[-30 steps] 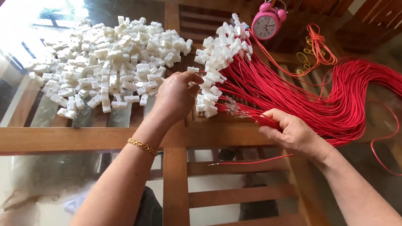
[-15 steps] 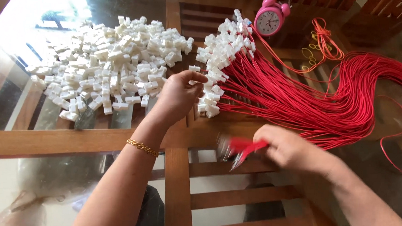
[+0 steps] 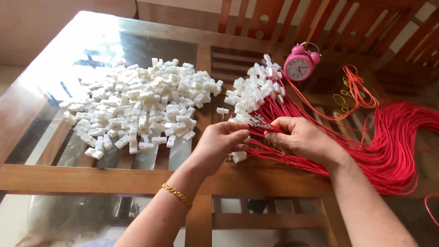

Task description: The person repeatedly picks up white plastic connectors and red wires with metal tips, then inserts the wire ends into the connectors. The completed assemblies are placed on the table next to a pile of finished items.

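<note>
Both hands now meet at the table's middle: the left hand (image 3: 221,141) and right hand (image 3: 299,137) pinch metal-tipped red wire ends (image 3: 260,123) between them, the right having come up from the table edge. Beyond lie the white connector pile (image 3: 140,107) and pink alarm clock (image 3: 300,66).

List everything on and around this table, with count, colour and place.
loose connector housings: one large pile, too many to count, white, on the glass left of centre
red wires: one big bundle, fanned across the right side
fitted housings: a cluster, white, on the wire ends at centre
alarm clock: one, pink, far side
rubber bands: a few, yellowish, right of the clock
table: one, brown wood with glass top
chairs: brown wood, behind the table
bracelet: one, gold, left wrist
left hand: at the wire ends
right hand: pinching wires
</note>
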